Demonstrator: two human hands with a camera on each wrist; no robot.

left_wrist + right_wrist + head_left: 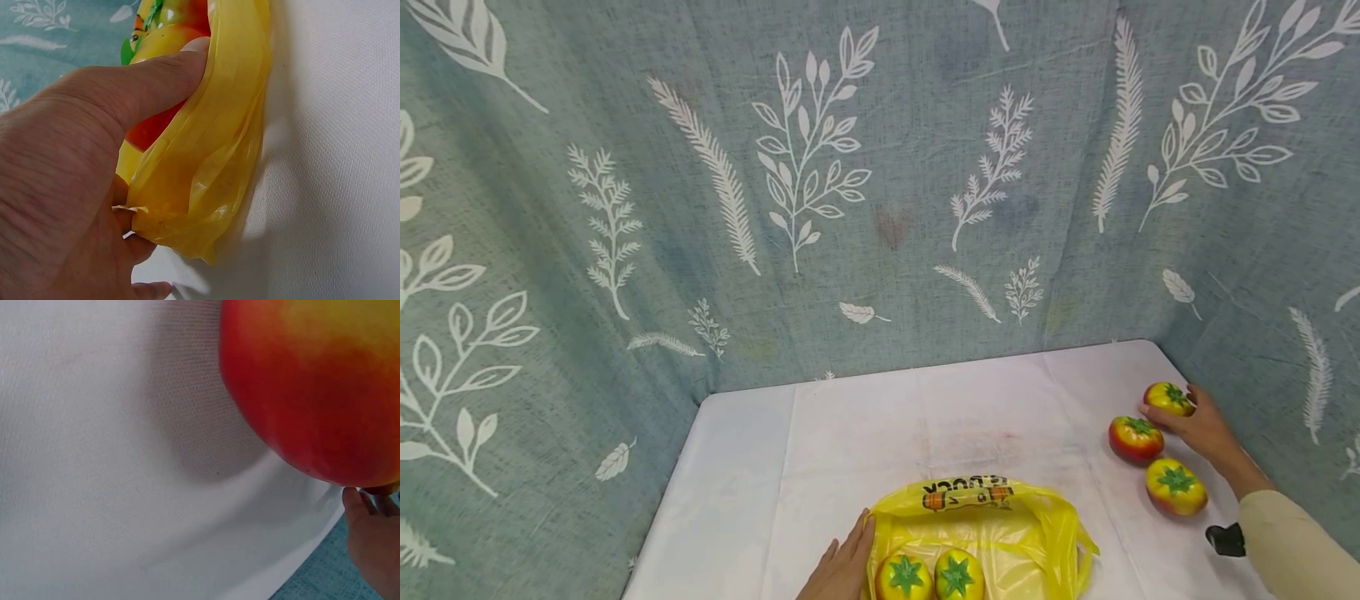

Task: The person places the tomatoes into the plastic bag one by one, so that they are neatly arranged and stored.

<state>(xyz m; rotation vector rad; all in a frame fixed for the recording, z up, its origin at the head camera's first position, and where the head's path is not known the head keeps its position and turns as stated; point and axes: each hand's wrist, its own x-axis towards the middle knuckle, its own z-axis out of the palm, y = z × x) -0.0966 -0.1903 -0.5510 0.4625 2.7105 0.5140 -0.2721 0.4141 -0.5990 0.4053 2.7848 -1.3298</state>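
Note:
At the table's far right corner my right hand (1206, 429) grips a red-and-yellow tomato (1167, 398) with a green star-shaped top, thumb on one side and fingers on the other. Two similar tomatoes lie nearer, one redder (1136, 438) and one yellower (1177, 487). In the right wrist view, a large tomato (319, 394) covers most of the right hand (375, 550). My left hand (842, 562) holds the left edge of a yellow plastic bag (1007, 546). The left wrist view shows its thumb (165, 78) inside the bag's rim, over a tomato. Two tomatoes (905, 577) sit inside the bag's open mouth.
A white cloth (850, 450) covers the table. Green-grey curtains (895, 208) with white leaf prints stand behind it and along both sides. A black object (1225, 540) shows beside the right sleeve (1292, 533); its kind is unclear.

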